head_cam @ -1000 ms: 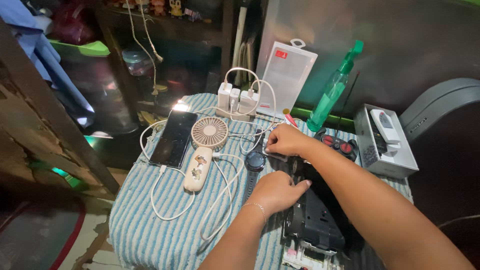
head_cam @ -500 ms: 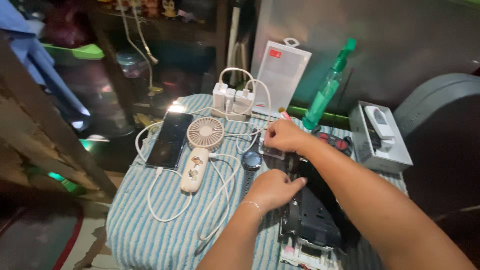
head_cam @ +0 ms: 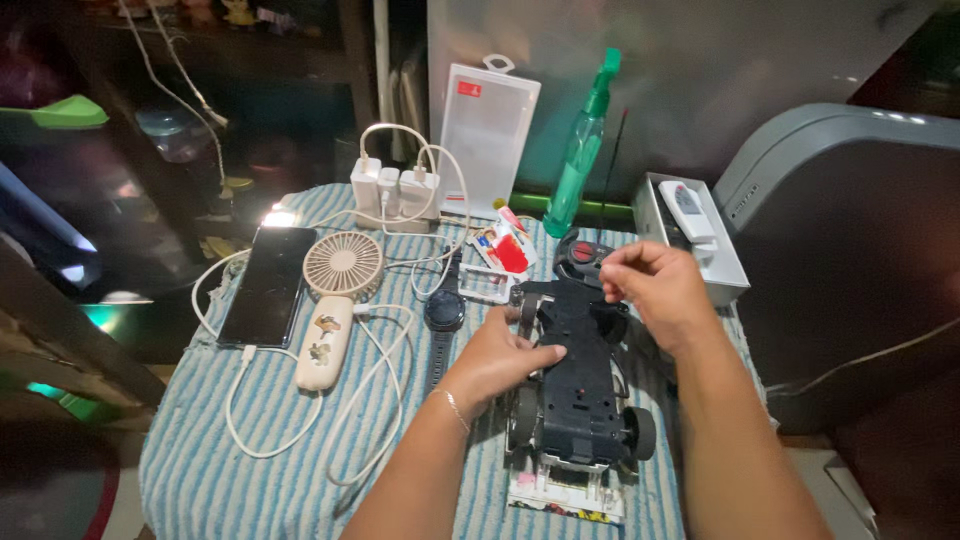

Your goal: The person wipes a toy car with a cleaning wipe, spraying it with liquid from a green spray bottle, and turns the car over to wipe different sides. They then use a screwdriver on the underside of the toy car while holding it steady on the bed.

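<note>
Comparing with a moment ago, we see our right hand (head_cam: 655,290) has come off the far end of the toy car (head_cam: 575,385) and hangs just above it, fingers pinched together, though we cannot tell whether anything small sits between them. Our left hand (head_cam: 500,355) stays pressed against the car's left side, steadying it. The car lies lengthwise on the striped cloth (head_cam: 200,470) of the tabletop, near its front edge, with the wristwatch (head_cam: 443,312) and the handheld fan (head_cam: 335,300) to its left. We judge a fine adjustment is under way.
</note>
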